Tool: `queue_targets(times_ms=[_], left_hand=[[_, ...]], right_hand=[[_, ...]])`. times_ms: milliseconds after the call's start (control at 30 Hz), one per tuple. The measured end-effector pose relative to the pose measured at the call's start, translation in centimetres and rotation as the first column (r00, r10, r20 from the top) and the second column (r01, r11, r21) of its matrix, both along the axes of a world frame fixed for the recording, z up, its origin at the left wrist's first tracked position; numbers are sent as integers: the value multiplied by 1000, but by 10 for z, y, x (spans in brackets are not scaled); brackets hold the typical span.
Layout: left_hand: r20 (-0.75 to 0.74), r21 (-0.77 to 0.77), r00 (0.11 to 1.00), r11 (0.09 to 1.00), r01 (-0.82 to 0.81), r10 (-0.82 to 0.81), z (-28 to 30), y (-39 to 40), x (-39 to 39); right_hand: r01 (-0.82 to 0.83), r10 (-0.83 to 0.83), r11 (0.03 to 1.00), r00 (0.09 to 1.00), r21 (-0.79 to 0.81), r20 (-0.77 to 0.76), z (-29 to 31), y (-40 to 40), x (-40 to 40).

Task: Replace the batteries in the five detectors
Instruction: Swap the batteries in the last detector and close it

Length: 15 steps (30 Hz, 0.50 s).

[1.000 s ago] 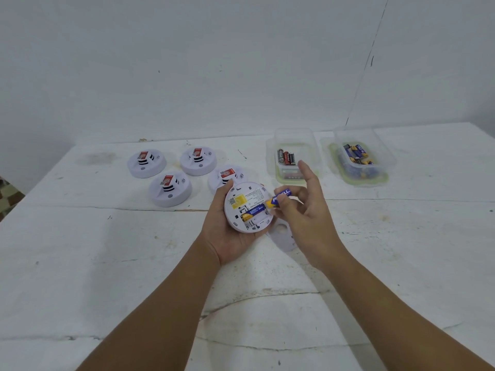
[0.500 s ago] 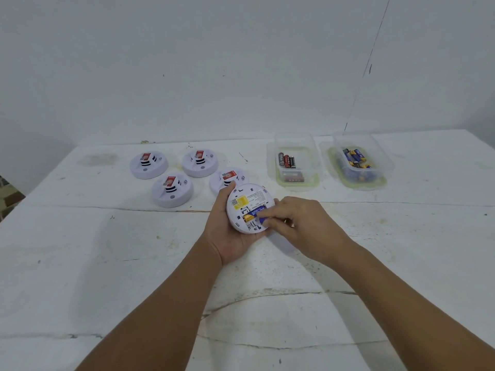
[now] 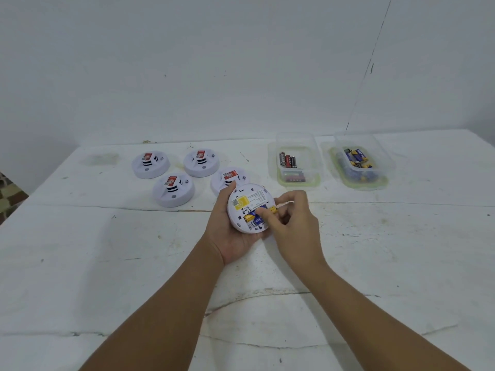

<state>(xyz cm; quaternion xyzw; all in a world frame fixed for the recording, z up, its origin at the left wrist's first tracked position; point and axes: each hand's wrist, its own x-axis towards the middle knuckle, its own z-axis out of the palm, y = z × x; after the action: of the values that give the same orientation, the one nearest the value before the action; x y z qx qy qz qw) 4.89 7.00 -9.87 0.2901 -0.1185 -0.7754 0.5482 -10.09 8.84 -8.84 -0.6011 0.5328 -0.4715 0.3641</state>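
Observation:
My left hand (image 3: 230,231) grips a round white detector (image 3: 246,199), its underside turned up and its battery bay open. One blue-and-yellow battery (image 3: 250,217) lies in the bay. My right hand (image 3: 292,218) pinches a second blue-and-yellow battery (image 3: 269,209) and presses it into the bay, the thumb over its middle. Several more white detectors rest face up on the table behind: far left (image 3: 150,164), front left (image 3: 173,188), back middle (image 3: 201,162), and one (image 3: 230,176) partly hidden by my left hand.
Two clear plastic tubs stand at the back right of the white table (image 3: 107,263): the left tub (image 3: 297,145) holds red-and-black batteries, the right tub (image 3: 361,143) holds blue-and-yellow ones. A white wall rises behind the table.
My right hand brought the battery from beside the detector down into its bay and now presses it there. The left hand kept hold of the detector.

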Motion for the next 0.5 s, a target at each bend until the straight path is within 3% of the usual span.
queue_targets(times_ms=[167, 500], left_hand=[[-1, 7, 1000, 1000, -7, 7, -4, -3, 1], [-28, 12, 997, 997, -73, 74, -10, -5, 1]], right_hand=[[94, -93, 996, 994, -12, 50, -12, 9, 14], [40, -104, 973, 955, -227, -278, -29, 14, 13]])
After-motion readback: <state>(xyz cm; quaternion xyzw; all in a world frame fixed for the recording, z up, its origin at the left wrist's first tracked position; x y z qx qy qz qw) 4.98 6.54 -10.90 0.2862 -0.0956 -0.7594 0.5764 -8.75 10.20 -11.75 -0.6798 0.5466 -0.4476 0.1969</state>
